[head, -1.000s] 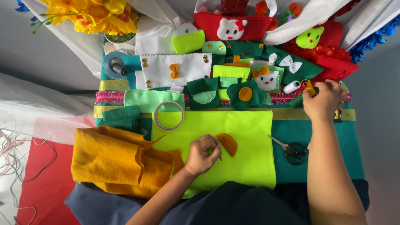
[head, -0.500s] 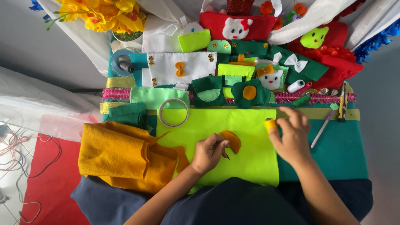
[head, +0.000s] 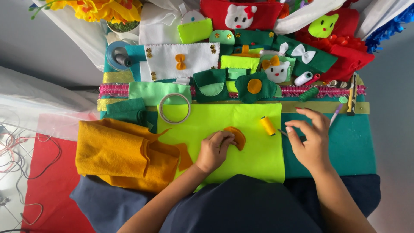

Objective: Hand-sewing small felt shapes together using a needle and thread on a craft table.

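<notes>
My left hand [head: 214, 149] rests on the lime-green felt sheet [head: 254, 159], its curled fingers pinching the edge of a small orange felt piece [head: 238, 137]. A yellow thread spool [head: 267, 126] lies on the lime sheet just right of that piece. My right hand [head: 308, 139] hovers over the teal felt [head: 351, 142], fingers spread and holding nothing, a short way right of the spool. A metal tip of the scissors [head: 282, 132] shows at its fingers; the rest is hidden under the hand.
Folded mustard-yellow felt [head: 118, 153] lies at the left. A tape ring [head: 174, 108] sits at the lime sheet's far left corner. Felt pouches, a white spool [head: 303, 78], a green spool [head: 308, 94], a pen [head: 336, 114] and a cutter [head: 352, 97] crowd the back.
My right hand came from the back right holding the yellow spool, set it on the lime felt and let go. My left hand stayed on the orange piece.
</notes>
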